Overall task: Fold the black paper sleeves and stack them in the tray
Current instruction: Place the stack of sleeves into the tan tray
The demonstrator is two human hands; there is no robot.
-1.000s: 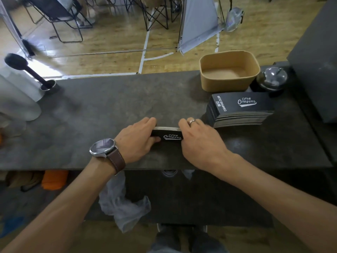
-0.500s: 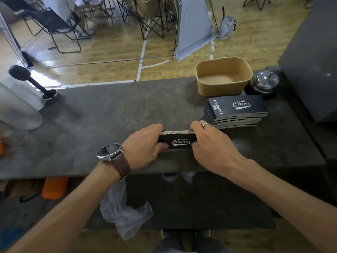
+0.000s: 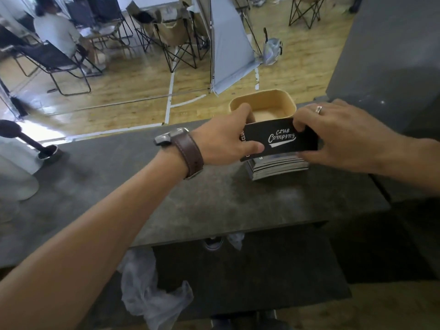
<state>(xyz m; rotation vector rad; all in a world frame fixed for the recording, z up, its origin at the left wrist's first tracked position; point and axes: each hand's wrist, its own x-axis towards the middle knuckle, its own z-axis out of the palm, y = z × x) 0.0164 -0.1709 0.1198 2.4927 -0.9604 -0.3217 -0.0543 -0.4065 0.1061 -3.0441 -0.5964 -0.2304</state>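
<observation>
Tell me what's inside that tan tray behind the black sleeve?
The tray shows only a bare tan floor in its far part. The held sleeve and the left hand cover its near part, so anything lying there cannot be seen.

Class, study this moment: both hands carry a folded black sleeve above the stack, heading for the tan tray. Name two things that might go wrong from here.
1. The folded sleeve is pinched only at its ends by the left hand and right hand; it might spring open on release.
2. It passes just above the stack of sleeves; a low wrist may knock that pile askew before reaching the tray.
</observation>
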